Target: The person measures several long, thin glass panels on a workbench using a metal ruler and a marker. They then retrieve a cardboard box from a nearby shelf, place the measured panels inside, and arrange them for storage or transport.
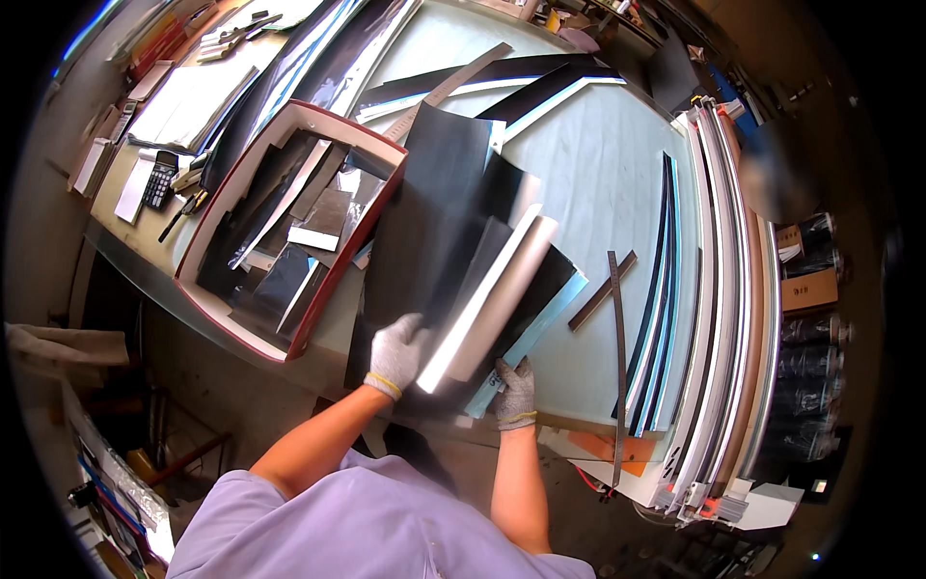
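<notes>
Both my hands wear pale knitted gloves. My left hand [394, 357] is closed at the near edge of a large black film sheet [424, 183], its fingertips partly hidden and slightly blurred. Just right of it, a piece with a white underside [497, 299] is curled up and smeared by motion. My right hand [516, 394] grips the near end of a black film piece with a light blue edge [545, 323], which slants up to the right beneath the curled piece. The sheets overlap, so some of their borders are hidden.
A red-rimmed box [318, 323] of film offcuts stands left. Two dark thin strips [617, 338] and narrow black-and-blue strips [661, 289] lie right on the glass-topped table [569, 174]. Long rails [719, 318] line the right edge. A ruler [468, 75] lies at the far side; a calculator [160, 179] lies left.
</notes>
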The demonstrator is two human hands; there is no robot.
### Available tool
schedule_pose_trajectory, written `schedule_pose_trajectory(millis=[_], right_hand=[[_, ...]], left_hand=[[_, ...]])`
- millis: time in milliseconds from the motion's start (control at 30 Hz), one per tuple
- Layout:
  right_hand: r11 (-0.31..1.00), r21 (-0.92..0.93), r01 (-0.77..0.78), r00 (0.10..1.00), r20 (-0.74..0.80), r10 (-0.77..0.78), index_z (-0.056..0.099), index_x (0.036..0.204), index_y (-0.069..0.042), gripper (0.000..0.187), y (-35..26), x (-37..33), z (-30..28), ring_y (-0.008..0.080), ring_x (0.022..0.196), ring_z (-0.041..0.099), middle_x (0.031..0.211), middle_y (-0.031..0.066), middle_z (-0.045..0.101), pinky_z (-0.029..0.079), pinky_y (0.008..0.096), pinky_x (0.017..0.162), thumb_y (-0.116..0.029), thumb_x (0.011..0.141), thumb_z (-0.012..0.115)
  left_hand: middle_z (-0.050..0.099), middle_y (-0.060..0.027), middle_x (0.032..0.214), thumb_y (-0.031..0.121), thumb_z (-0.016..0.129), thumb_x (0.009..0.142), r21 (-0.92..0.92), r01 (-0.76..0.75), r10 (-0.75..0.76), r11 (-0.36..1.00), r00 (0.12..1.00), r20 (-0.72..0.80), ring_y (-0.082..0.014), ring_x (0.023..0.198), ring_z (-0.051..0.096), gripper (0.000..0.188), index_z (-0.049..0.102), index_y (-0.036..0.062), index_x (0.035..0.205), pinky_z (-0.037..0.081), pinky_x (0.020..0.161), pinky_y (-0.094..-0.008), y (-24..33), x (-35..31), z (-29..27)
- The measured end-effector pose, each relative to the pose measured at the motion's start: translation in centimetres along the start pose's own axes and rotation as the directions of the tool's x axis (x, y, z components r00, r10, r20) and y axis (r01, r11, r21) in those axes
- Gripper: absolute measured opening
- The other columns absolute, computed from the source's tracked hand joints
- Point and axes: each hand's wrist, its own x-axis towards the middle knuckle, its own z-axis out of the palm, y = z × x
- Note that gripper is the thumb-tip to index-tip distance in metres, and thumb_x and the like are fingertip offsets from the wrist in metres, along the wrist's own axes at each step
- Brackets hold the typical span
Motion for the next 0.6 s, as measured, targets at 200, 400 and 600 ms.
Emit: schedule_pose_trajectory(millis=[200,400,600], right_hand=[[0.99,-0.111,0.087,0.996,0.023,-0.085,0.047,0.143,-0.001,0.057,-2.4,-1.4,1.4,0.0207,0.112,0.058,0.125,0.0075,0.06,0.046,0.0335,0.1,0.003,0.088,0.062],[0.997,-0.048,0.06,0.998,0.039,-0.058,0.043,0.146,0.0,0.061,-1.2,-1.1,-1.4,0.0257,0.125,0.055,0.135,0.0102,0.058,0.042,0.0382,0.11,0.002,0.088,0.062],[0.996,-0.089,0.023,0.983,-0.178,-0.039,0.049,0.143,0.0,0.058,-2.7,-1.5,-2.8,0.0244,0.12,0.057,0.13,0.0087,0.061,0.041,0.0369,0.109,0.002,0.086,0.064]], left_hand=[[0.072,-0.0242,0.09,0.016,0.065,0.091,0.027,0.096,-0.098,0.995,0.992,0.08,-0.0314,0.083,0.074,0.024,0.072,-0.0024,0.105,0.055,0.073,-0.0359,3.0,-2.7,0.1],[0.062,-0.0119,0.069,0.021,0.063,0.094,-0.107,0.271,-0.247,0.957,0.949,0.195,-0.0073,0.069,0.056,0.026,0.071,-0.0035,0.091,0.048,0.063,-0.031,2.2,-1.8,-0.4],[0.075,-0.0141,0.096,0.014,0.068,0.094,-0.143,0.216,-0.216,0.966,0.976,0.015,-0.0159,0.089,0.068,0.028,0.069,-0.0082,0.111,0.053,0.082,-0.0306,-0.4,-1.2,-0.8]])
